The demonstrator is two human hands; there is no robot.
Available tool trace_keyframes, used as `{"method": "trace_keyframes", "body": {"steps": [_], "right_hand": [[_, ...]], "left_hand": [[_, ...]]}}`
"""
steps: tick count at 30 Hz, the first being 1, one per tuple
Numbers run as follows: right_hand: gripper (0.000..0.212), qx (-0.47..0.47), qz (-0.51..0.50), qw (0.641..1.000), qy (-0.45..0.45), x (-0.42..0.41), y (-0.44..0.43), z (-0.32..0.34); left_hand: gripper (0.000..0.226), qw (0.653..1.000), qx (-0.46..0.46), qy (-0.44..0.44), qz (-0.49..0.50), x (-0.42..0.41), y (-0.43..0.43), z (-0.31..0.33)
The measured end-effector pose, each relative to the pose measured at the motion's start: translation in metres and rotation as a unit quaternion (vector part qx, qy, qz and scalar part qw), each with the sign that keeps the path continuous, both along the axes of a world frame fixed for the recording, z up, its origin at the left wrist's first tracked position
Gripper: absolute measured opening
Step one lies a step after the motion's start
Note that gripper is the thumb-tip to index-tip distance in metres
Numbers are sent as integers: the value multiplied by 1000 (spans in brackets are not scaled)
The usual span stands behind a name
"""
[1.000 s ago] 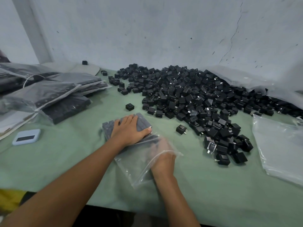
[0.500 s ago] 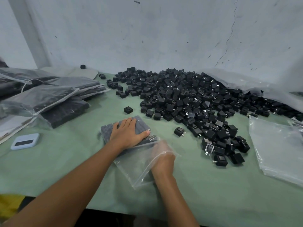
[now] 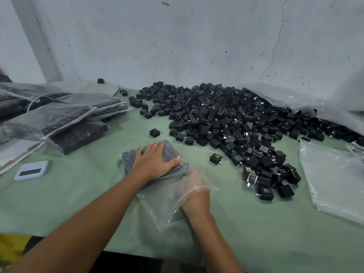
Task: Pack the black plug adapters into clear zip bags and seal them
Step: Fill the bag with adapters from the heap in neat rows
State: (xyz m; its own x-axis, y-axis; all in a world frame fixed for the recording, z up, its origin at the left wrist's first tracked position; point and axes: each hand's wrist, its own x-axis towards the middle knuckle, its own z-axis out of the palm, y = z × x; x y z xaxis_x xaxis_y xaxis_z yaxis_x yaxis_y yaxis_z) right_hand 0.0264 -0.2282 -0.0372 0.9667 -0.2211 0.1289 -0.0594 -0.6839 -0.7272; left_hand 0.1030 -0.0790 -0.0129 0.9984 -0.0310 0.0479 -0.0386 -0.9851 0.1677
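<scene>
Clear plastic of the bag point(image 3: 167, 201) lies mid-table, its long axis running from 10 o'clock, where the packed block of adapters point(image 3: 169, 150) sits, to the open mouth at 4 o'clock. Left hand point(image 3: 155, 162) presses flat-fingered on the block from above; right hand point(image 3: 194, 185) reaches in through the mouth, its grip blurred by film, so I cannot tell. Loose pile point(image 3: 236, 123) lies at 1 o'clock, nearer the right hand.

a single wide-angle view from a camera worn on the person's head, looking forward and down across a green table point(image 3: 256, 237) toward a pale wall point(image 3: 197, 40). both forearms reach in from the bottom edge, close to the lens. the table's far edge meets the wall, and straight lines bow near the frame's edges.
</scene>
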Motion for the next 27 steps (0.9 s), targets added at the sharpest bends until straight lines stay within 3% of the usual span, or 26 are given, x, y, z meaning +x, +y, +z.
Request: {"method": "trace_keyframes", "body": {"steps": [4, 11, 15, 19, 27], "right_hand": [[14, -104, 45, 988, 106, 10, -3, 19], [18, -147, 113, 981, 49, 13, -2, 16], [9, -188, 103, 973, 86, 14, -4, 20], [21, -145, 117, 979, 81, 13, -1, 13], [19, -21, 136, 990, 12, 7, -6, -3]], "left_hand": [[112, 1000, 2, 1, 2, 0, 0, 0], [113, 1000, -5, -2, 6, 0, 1, -2], [113, 1000, -4, -6, 4, 2, 1, -4], [107, 1000, -15, -13, 6, 2, 1, -7], [104, 1000, -21, -15, 6, 0, 0, -5]]}}
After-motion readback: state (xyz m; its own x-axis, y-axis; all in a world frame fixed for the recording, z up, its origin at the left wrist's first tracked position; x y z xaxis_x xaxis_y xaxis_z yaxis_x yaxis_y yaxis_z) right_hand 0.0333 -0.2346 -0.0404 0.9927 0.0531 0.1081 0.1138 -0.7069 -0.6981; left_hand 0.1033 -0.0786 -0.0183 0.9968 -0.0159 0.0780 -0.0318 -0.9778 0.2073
